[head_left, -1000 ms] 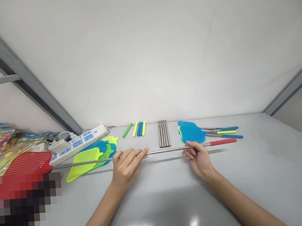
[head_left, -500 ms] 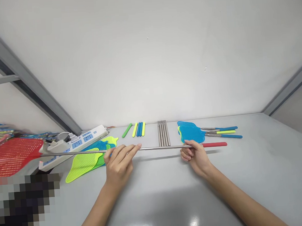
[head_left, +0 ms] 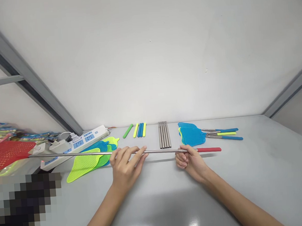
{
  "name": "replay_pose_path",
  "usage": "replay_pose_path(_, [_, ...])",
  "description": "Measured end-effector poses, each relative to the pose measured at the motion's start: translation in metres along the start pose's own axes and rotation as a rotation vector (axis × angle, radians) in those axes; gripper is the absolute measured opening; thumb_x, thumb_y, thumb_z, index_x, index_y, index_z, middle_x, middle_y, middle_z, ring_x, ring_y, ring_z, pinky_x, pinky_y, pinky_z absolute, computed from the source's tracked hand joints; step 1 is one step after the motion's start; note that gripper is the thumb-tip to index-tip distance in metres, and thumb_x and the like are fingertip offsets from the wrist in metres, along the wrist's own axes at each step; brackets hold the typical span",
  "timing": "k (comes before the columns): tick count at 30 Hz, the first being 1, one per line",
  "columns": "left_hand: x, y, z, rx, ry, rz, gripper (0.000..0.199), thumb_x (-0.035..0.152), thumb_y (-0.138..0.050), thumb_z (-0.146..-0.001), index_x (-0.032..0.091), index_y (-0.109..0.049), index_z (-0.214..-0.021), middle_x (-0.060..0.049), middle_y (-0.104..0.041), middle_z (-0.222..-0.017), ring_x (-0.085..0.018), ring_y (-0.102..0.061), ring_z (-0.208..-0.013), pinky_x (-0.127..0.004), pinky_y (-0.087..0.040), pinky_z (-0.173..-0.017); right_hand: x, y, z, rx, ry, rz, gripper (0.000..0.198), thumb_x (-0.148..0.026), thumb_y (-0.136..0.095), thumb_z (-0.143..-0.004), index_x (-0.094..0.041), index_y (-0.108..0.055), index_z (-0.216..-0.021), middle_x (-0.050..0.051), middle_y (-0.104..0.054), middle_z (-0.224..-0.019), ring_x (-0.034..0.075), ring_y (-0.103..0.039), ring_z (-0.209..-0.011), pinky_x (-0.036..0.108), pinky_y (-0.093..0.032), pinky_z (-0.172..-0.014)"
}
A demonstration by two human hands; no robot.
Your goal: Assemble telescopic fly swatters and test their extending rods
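Note:
A long fly swatter (head_left: 159, 151) with a red mesh head, an extended metal rod and a red grip lies across my view above the table. My left hand (head_left: 127, 166) is closed around the middle of its rod. Close to the red grip, my right hand (head_left: 189, 160) pinches the rod, fingers curled. Beyond my right hand lie finished-looking swatters with blue and yellow-green heads (head_left: 192, 134) and thin rods. Loose yellow-green, green and blue swatter heads (head_left: 84, 164) overlap on the table, left of my left hand.
Several metal rods (head_left: 164, 134) lie side by side near the wall. Left of them are coloured grips (head_left: 141, 130) and a separate green grip (head_left: 128, 131). A white power strip (head_left: 95, 133) with plugs runs along the left. Shiny plastic packets (head_left: 2, 130) sit beyond it.
The swatter has shifted left, and its red grip end has dipped. My right hand has moved slightly left and down with it. My left hand has slid right along the rod.

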State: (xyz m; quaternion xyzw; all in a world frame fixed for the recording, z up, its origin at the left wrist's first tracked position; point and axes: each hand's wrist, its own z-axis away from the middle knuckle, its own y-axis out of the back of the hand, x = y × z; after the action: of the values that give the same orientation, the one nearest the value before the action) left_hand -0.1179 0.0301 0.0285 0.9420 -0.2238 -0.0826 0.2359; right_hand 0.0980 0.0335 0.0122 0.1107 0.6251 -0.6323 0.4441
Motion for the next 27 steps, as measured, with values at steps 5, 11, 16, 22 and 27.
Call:
replay_pose_path(5, [0.018, -0.009, -0.001, -0.091, -0.092, 0.073, 0.023, 0.018, -0.059, -0.070, 0.024, -0.059, -0.092, 0.001, -0.063, -0.073, -0.013, -0.053, -0.071, -0.033, -0.029, -0.077, 0.006, -0.004, 0.001, -0.045, 0.002, 0.004, 0.039, -0.033, -0.038, -0.077, -0.017, -0.035, -0.042, -0.005, -0.023, -0.042, 0.008, -0.025, -0.039, 0.026, -0.018, -0.045])
replay_pose_path(11, [0.036, -0.013, -0.013, -0.187, -0.148, 0.122, 0.018, 0.020, -0.054, -0.073, 0.019, -0.056, -0.091, 0.000, -0.063, -0.077, -0.012, -0.052, -0.070, -0.029, -0.030, -0.070, 0.007, -0.007, 0.003, -0.068, 0.047, -0.007, 0.038, -0.034, -0.039, -0.077, -0.016, -0.038, -0.043, -0.005, -0.025, -0.043, 0.008, -0.026, -0.039, 0.025, -0.019, -0.045])
replay_pose_path(16, [0.057, -0.022, -0.021, -0.256, -0.206, 0.142, 0.013, 0.023, -0.050, -0.076, 0.019, -0.055, -0.088, 0.001, -0.061, -0.074, -0.012, -0.049, -0.066, -0.028, -0.029, -0.065, 0.010, -0.006, 0.002, -0.044, 0.064, 0.038, 0.040, -0.039, -0.040, -0.075, -0.017, -0.037, -0.042, -0.005, -0.026, -0.040, 0.008, -0.028, -0.039, 0.025, -0.021, -0.046])
replay_pose_path(22, [0.060, -0.031, -0.022, -0.194, -0.208, 0.083, 0.009, 0.028, -0.051, -0.075, 0.021, -0.056, -0.078, 0.001, -0.056, -0.061, -0.011, -0.042, -0.056, -0.028, -0.026, -0.060, 0.004, -0.007, 0.004, -0.012, 0.112, 0.166, 0.042, -0.039, -0.040, -0.075, -0.017, -0.034, -0.040, -0.004, -0.027, -0.039, 0.008, -0.028, -0.039, 0.026, -0.020, -0.047])
replay_pose_path(27, [0.045, -0.027, -0.022, -0.096, -0.324, -0.019, 0.020, 0.037, -0.051, -0.072, 0.020, -0.052, -0.064, 0.003, -0.048, -0.050, -0.011, -0.037, -0.050, -0.029, -0.024, -0.057, 0.003, -0.013, 0.007, -0.055, 0.115, 0.310, 0.040, -0.037, -0.040, -0.076, -0.018, -0.030, -0.043, -0.006, -0.021, -0.042, 0.007, -0.027, -0.038, 0.026, -0.017, -0.047])
